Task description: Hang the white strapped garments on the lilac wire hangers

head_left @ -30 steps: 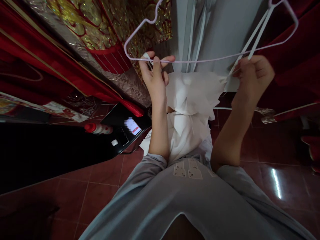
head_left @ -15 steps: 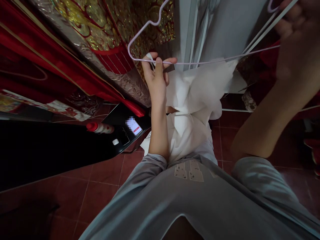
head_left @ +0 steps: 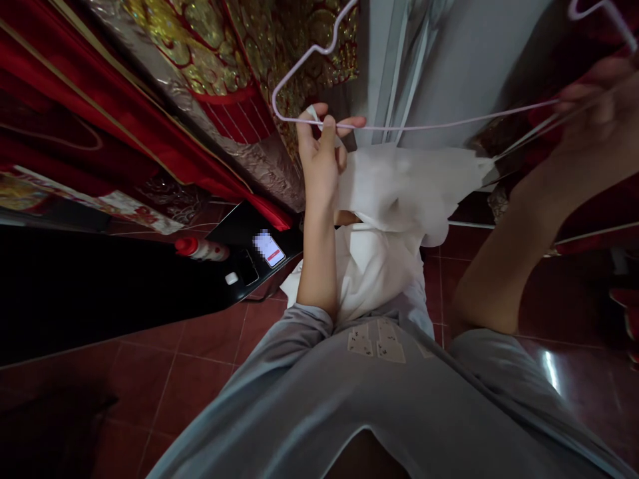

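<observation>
left hand (head_left: 322, 153) is working near twelve o'clock, thumb and fingers clamping the lower bar of a pale hanger (head_left: 429, 126); a white strip (head_left: 313, 113) is showing at those fingers. the hanger is spanning twelve to two. right hand (head_left: 602, 120) is sitting out at two, blurred, fingers curling near the bar's far end; cannot tell whether they are gripping or only hooking. thin white straps (head_left: 526, 138) are running taut towards it from the white garment (head_left: 389, 189), which is hanging below the bar, just off centre towards two.

on handling, my judgement: the left pinch should be staying firm so the bar isn't tilting; the strap pull should be staying light and even, sparing the seams. keeping the straps flat and untwisted is mattering.

at nine: a phone (head_left: 270, 249) and a red-capped bottle (head_left: 202, 249) are resting on a black surface (head_left: 100, 286).
</observation>
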A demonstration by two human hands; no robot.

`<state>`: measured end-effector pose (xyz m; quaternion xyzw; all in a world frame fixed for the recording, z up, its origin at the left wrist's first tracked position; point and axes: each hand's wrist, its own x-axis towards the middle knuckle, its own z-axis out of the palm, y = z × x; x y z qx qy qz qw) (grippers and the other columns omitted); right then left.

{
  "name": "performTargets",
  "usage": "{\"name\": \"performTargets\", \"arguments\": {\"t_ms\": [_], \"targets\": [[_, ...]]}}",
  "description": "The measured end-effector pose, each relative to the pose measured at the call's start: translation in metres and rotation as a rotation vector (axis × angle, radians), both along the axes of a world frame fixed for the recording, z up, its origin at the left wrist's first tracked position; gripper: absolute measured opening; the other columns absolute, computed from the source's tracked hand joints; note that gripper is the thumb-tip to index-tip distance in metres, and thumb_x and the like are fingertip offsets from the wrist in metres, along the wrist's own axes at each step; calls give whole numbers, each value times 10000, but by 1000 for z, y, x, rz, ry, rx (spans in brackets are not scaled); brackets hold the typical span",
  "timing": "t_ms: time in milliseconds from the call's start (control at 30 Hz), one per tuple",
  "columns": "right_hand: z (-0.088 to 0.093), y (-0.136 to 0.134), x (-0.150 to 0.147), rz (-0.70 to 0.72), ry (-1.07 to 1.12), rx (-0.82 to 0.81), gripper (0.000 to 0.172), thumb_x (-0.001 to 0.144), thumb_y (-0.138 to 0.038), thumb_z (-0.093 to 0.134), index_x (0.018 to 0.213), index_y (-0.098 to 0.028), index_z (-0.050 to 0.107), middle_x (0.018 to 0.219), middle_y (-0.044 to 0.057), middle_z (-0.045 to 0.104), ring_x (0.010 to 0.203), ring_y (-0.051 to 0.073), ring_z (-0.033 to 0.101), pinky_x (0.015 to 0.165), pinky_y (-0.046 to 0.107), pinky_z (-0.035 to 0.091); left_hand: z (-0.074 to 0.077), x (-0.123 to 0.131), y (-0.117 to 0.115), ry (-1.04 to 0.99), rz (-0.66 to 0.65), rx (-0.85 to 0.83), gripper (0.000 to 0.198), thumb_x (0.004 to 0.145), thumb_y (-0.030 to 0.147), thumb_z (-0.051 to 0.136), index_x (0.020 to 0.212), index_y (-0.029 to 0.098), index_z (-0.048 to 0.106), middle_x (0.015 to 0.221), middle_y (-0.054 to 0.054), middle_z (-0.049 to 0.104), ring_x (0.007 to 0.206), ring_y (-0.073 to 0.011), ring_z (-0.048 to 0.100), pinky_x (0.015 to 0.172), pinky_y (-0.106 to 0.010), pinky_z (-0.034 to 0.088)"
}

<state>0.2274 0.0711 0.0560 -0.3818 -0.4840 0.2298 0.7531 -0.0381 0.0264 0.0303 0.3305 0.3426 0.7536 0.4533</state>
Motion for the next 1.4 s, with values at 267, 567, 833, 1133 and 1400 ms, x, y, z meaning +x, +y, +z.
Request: {"name": "performTargets", "arguments": {"t_ms": [267, 567, 833, 1133, 1400], "targets": [[-30, -13, -71, 125, -668, 264, 530, 824, -267, 574, 1335, -251, 433, 1034, 23, 620, 1012, 185, 625, 945, 394, 487, 1, 5, -7, -77, 18, -34, 253, 1091, 73, 397, 938, 259, 476, 848, 22, 689, 346, -103, 299, 400, -248, 211], [-40, -7, -70, 78, -841, 237, 658, 772, -265, 566, 1392, -139, 383, 976, 63, 565, 953, 212, 566, 968, 433, 411, -9, -13, -7, -10, 229, -105, 152, 1097, 203, 449, 1090, 315, 552, 1091, 16, 708, 870, -200, 642, 541, -282, 407], [-44, -4, -69, 78, -726, 291, 577, 857, -357, 460, 1386, -194, 295, 755, 6, 408, 834, 196, 557, 875, 381, 432, -18, -63, -7, 51, 384, -117, 383, 1042, 127, 379, 1288, 323, 599, 1344, 57, 597, 1370, -290, 405, 737, -375, 563], [-51, 4, -82, 41, -607, 350, 594, 832, -379, 439, 1375, -218, 262, 791, 15, 340, 736, 174, 469, 800, 363, 413, -1, -114, 19, 651, 108, 233, 241, 797, 291, 799, 1027, 299, 728, 1068, 54, 722, 1237, -322, 555, 1087, -509, 443], [-51, 2, -77, 24, -646, 311, 618, 800, -311, 483, 1369, -267, 245, 942, 33, 439, 751, 156, 491, 837, 382, 437, 12, -116, -11, 921, 112, 323, 297, 871, 214, 686, 1154, 288, 740, 1214, 42, 678, 1255, -298, 536, 1180, -490, 317]]}}
